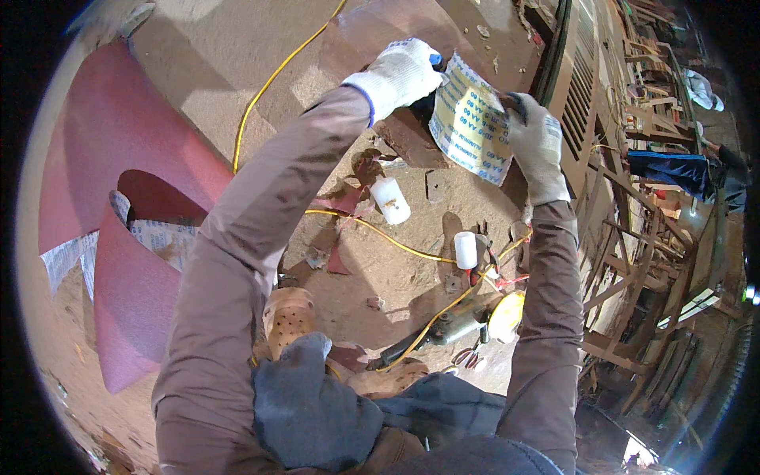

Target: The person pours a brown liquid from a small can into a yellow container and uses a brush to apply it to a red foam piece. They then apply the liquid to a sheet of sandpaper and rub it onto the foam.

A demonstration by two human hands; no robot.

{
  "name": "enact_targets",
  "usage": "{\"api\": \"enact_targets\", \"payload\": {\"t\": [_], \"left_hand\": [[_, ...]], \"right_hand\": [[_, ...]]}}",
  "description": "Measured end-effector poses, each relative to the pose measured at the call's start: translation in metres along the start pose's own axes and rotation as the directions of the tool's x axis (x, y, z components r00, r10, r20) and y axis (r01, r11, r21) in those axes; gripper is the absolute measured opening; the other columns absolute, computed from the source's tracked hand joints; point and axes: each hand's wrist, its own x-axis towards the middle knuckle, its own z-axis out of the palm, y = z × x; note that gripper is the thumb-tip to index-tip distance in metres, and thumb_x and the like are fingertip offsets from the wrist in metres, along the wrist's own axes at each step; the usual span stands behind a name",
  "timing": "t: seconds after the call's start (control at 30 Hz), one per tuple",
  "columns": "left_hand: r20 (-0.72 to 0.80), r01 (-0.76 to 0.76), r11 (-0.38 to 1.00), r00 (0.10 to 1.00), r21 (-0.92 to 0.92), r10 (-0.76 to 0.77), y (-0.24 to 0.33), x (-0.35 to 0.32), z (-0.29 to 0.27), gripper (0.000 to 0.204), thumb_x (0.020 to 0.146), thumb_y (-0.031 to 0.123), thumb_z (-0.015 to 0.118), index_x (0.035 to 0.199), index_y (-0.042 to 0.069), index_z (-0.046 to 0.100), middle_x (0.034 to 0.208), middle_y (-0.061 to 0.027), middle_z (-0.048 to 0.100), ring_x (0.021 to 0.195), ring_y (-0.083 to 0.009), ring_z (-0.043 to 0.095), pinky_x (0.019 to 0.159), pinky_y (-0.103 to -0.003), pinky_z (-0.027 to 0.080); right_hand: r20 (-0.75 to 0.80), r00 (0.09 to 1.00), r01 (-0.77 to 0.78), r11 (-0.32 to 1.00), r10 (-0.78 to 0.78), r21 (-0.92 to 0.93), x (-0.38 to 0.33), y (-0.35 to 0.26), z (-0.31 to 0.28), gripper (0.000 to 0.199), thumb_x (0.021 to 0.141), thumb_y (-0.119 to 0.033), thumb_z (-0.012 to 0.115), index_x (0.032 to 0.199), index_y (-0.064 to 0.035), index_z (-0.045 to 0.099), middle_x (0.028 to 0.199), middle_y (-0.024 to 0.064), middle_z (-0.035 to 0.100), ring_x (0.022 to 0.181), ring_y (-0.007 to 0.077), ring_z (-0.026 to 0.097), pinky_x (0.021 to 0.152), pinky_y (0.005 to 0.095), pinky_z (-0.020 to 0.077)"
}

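Note:
Both my hands wear white knitted gloves and hold up a piece of sandpaper [473, 127], its pale printed backing towards me. My left hand [401, 75] is closed on its upper left edge. Its right edge is pinched by my right hand [537, 146]. The sheet is roughly rectangular and slightly bent, held above the ground. To the left lies a large curled length of red-brown sandpaper [134, 134], with the same printed backing showing at its folds.
Below the sheet are a white plastic container [390, 199] and a smaller white one [466, 250]. A yellow cord [269, 87] crosses the ground. Near my feet lie a power tool [453, 324] with a yellow disc [507, 317] and scissors [469, 359]. Wooden frames [582, 79] stand right; another person [673, 165] is beyond.

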Motion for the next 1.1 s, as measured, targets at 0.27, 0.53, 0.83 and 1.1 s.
{"api": "enact_targets", "payload": {"t": [0.27, 0.53, 0.83, 1.1], "left_hand": [[-0.064, 0.233, 0.846, 0.952, -0.480, -0.299, 0.046, -0.071, -0.003, 0.028, 0.090, 0.030, 0.068, 0.102, 0.005, 0.073, 0.093, -0.0188, 0.073, 0.086, -0.0373, 0.070, 0.078, -0.044, 0.055], [0.171, 0.359, 0.433, 0.893, -0.827, -0.416, 0.055, -0.096, 0.034, 0.020, 0.097, 0.011, 0.066, 0.112, -0.002, 0.069, 0.094, -0.0054, 0.073, 0.074, -0.0116, 0.070, 0.066, -0.027, 0.062], [0.234, 0.388, 0.255, 0.847, -0.886, -0.478, 0.072, -0.097, 0.039, 0.029, 0.089, 0.015, 0.073, 0.115, 0.001, 0.073, 0.095, -0.0085, 0.077, 0.079, -0.0104, 0.071, 0.074, -0.028, 0.058], [0.250, 0.407, 0.304, 0.861, -0.862, -0.444, 0.061, -0.097, 0.041, 0.031, 0.096, 0.005, 0.065, 0.125, -0.004, 0.066, 0.103, -0.0071, 0.074, 0.081, -0.0114, 0.071, 0.074, -0.026, 0.062]], "right_hand": [[0.025, 0.999, -0.023, 0.977, 0.029, -0.213, 0.020, -0.021, 0.019, 0.017, 0.087, -0.017, 0.059, 0.094, -0.0044, 0.067, 0.092, 0.0237, 0.071, 0.090, 0.0425, 0.069, 0.082, 0.0517, 0.0531], [-0.034, 0.986, 0.164, 0.981, -0.161, 0.104, 0.003, -0.075, 0.033, 0.022, 0.088, -0.015, 0.064, 0.109, -0.0097, 0.070, 0.096, 0.0179, 0.072, 0.093, 0.0393, 0.068, 0.081, 0.0479, 0.0534], [-0.037, 0.995, 0.096, 0.992, -0.094, 0.083, -0.004, 0.010, 0.034, 0.021, 0.083, -0.008, 0.064, 0.102, -0.0140, 0.073, 0.085, 0.0100, 0.070, 0.080, 0.0304, 0.066, 0.073, 0.0411, 0.0549], [-0.084, 0.939, 0.329, 0.943, -0.333, -0.054, -0.006, -0.034, 0.039, 0.016, 0.087, -0.012, 0.063, 0.098, -0.0151, 0.073, 0.090, 0.0105, 0.071, 0.088, 0.0299, 0.066, 0.078, 0.0404, 0.0524]]}}
